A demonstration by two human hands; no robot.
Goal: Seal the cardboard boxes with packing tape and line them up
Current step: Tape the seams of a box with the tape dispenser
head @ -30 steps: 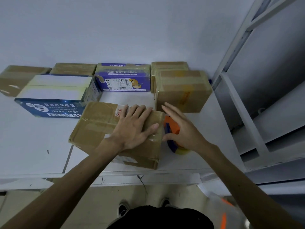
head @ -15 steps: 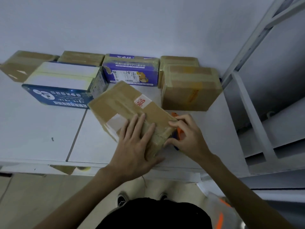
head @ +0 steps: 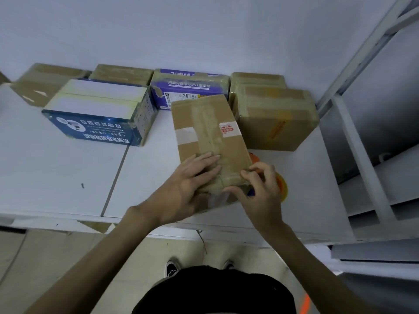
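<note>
A brown cardboard box (head: 208,132) with tape along its top seam lies on the white table (head: 56,168), its long side pointing away from me. My left hand (head: 190,184) rests flat on the box's near end, fingers straight along the tape. My right hand (head: 258,191) pinches the near right corner, fingers curled on top and thumb on the near face. An orange and blue tape dispenser (head: 281,184) with a yellowish roll sits on the table just right of the box, mostly hidden behind my right hand.
Taped boxes stand along the wall: a blue-and-white box (head: 97,114), a purple box (head: 188,87), a large brown box (head: 276,118) with another behind it, and two brown ones (head: 120,73) at back left. A grey metal frame (head: 358,143) borders the table's right side.
The brown box has turned from lying crosswise to pointing away from me. Both hands have shifted to its near end, and my right hand has come off the dispenser onto the corner.
</note>
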